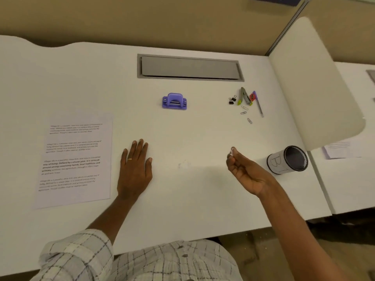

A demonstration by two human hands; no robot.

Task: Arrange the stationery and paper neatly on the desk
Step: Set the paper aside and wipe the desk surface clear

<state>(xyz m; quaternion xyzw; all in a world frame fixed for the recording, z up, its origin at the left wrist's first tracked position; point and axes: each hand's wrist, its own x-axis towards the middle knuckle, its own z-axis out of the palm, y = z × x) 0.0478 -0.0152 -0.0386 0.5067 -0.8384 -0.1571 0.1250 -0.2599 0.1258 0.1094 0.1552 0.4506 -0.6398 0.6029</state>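
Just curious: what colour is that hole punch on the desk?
Purple; the hole punch shows clearly in the head view.

desk (pixel 192 138) centre open | left: paper (pixel 75 159) | rear: hole punch (pixel 174 101) | right: clip clutter (pixel 245 104), pen cup (pixel 288 160), divider (pixel 316 88)

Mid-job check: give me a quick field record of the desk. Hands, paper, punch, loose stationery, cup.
left hand: flat on the desk, palm down, empty
right hand: raised, fingertips pinched on a small pale item, too small to identify
paper: printed sheet lying flat, left of the left hand
hole punch: purple, mid-desk, standing alone
loose cluster: binder clips, stapler, pen, three paper clips, far right
cup: mesh holder marked B1, lying on its side, right of the right hand
cable tray: closed, at the back
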